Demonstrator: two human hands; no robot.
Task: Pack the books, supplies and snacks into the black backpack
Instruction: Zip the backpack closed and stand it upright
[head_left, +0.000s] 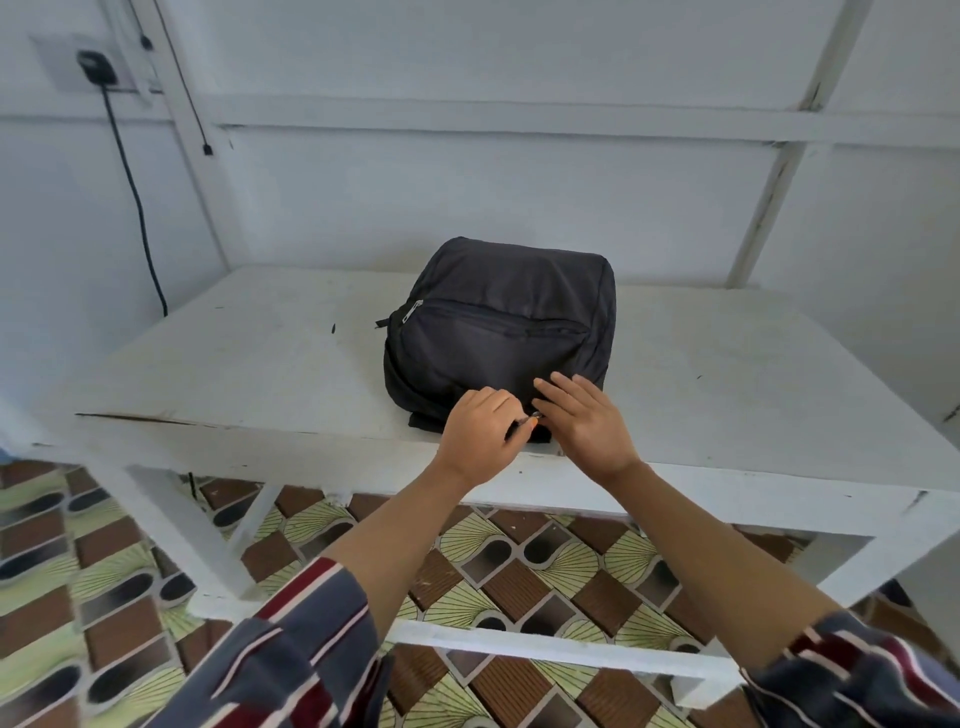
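White-painted boards and battens back a scuffed white worktop (260, 364), with a plug and dark cable (135, 197) on the wall at the far left and patterned floor tiles (519, 571) below. The black backpack (498, 332) lies flat near the middle of the worktop, its near end close to the front edge. Its front-pocket zip is drawn shut, the slider (413, 310) sitting at the left end.

The person's left hand (480, 431) is curled, pinching a small zip pull (530, 417) at the near end of the backpack. The right hand (587, 426) is flat with straight fingers, lying on the fabric just beside that pull and gripping nothing. It seems to steady the bag.

No books, supplies or snacks show anywhere on the worktop, and the backpack looks plump. The packing therefore seems done, with the main zip being worked as the closing step. An opening pull at the very start cannot be ruled out, since the main zip's track is hidden under the hands.

If this is the closing step, the next move calls for a steady draw of the pull along the track. The right hand should press the fabric taut so the slider does not snag on a fold or drag the backpack off the front edge.
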